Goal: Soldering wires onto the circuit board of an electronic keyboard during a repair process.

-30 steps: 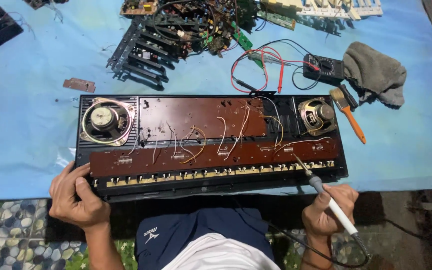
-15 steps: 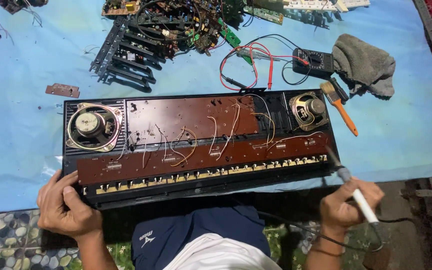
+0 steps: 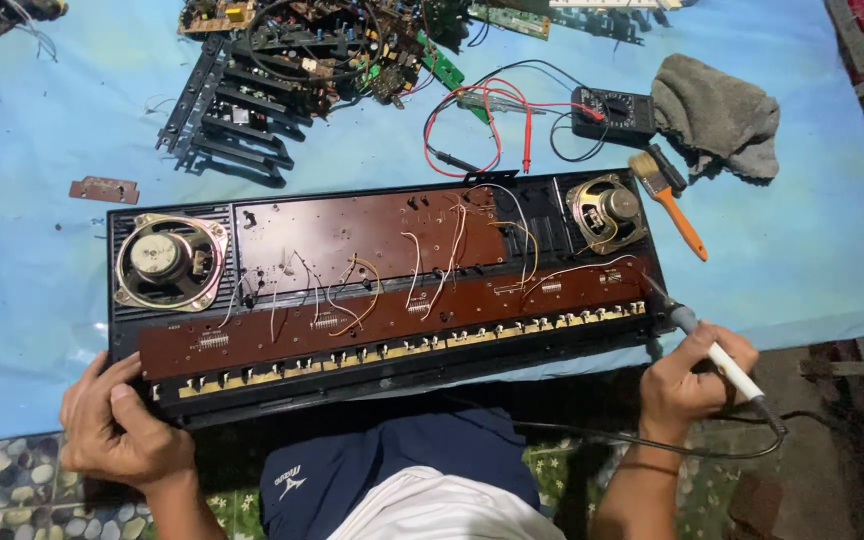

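An opened black keyboard case (image 3: 382,290) lies in front of me, showing brown circuit boards, thin wires and a round speaker at each end. My left hand (image 3: 117,425) grips the case's near left corner. My right hand (image 3: 687,380) holds a white soldering iron (image 3: 717,355) like a pen. The iron's tip touches the right end of the lower brown board (image 3: 392,315), near the row of contacts along the front edge. A black cord trails from the iron across my lap.
Behind the case on the blue sheet (image 3: 22,270) lie a heap of circuit boards and black frames (image 3: 282,70), a black multimeter (image 3: 612,112) with red and black leads, a grey rag (image 3: 717,110), an orange-handled brush (image 3: 667,195) and a small brown part (image 3: 104,189).
My right hand has brought the soldering iron up and left, so its tip now rests on the board's right end. The view has shifted slightly. My left hand keeps its grip.
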